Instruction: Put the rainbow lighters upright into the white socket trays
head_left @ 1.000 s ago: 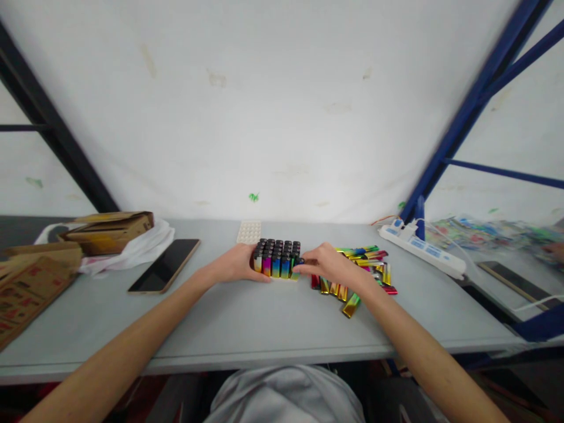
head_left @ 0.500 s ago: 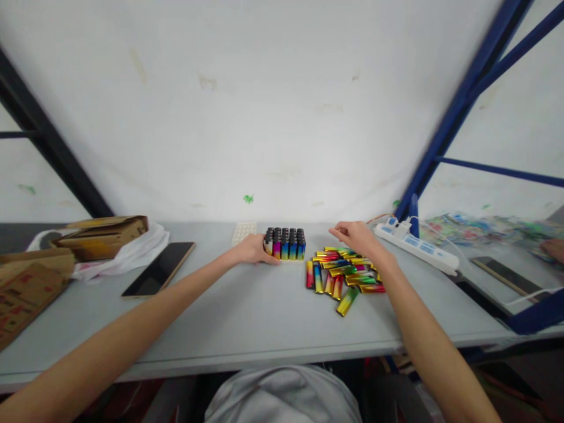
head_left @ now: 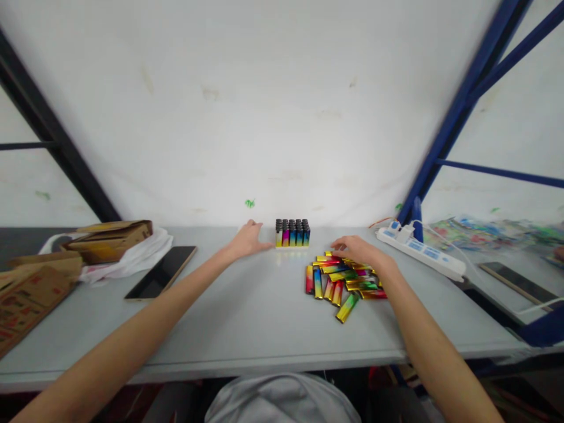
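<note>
A filled tray of upright rainbow-coloured lighters [head_left: 292, 233] stands at the back of the grey table [head_left: 247, 317] near the wall. My left hand [head_left: 247, 239] lies flat just left of it, fingers spread over a spot where a white empty tray was, holding nothing. My right hand [head_left: 358, 249] hovers over a loose pile of lighters [head_left: 341, 278], fingers slightly curled and apart, with nothing visibly gripped.
A phone [head_left: 162, 271] lies to the left, beside cardboard boxes [head_left: 110, 232] and a white bag [head_left: 132, 254]. A white power strip [head_left: 418, 252] sits at the right by the blue rack post [head_left: 445, 141]. Another phone [head_left: 513, 283] lies far right.
The lighter tray went from the table's middle to the back by the wall. My left hand let go and rests beside it. My right hand moved onto the loose pile.
</note>
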{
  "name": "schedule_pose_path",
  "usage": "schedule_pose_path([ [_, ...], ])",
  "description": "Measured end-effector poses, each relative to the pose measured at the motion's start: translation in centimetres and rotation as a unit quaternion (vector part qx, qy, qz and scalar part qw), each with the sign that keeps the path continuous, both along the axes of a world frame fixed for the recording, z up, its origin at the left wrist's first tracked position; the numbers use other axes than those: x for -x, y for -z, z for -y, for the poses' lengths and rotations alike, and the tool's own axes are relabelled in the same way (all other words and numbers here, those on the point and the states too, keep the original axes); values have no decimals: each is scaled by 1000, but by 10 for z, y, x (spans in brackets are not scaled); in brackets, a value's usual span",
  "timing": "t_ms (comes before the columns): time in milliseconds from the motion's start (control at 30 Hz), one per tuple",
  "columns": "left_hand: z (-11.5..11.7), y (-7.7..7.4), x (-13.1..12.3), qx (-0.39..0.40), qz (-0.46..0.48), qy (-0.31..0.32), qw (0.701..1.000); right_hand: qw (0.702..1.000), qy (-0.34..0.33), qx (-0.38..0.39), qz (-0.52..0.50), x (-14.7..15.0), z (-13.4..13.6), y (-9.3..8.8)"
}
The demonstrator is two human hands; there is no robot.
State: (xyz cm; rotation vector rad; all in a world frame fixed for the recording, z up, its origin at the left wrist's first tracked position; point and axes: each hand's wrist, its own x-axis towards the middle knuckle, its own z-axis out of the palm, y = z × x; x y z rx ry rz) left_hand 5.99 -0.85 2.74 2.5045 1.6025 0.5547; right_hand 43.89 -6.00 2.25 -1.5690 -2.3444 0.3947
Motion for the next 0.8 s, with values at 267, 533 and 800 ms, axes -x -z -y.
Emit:
schedule_pose_path([
  [267, 87, 13, 35, 24, -167, -111, 979, 997, -32, -39, 53, 11, -5, 8],
  [533, 150, 27, 32, -13, -100, -41, 994, 990, 21, -106, -85, 27, 2, 1],
  [800, 118, 4, 5, 77, -13, 186, 979, 950, 50, -119, -283, 48, 9, -5],
])
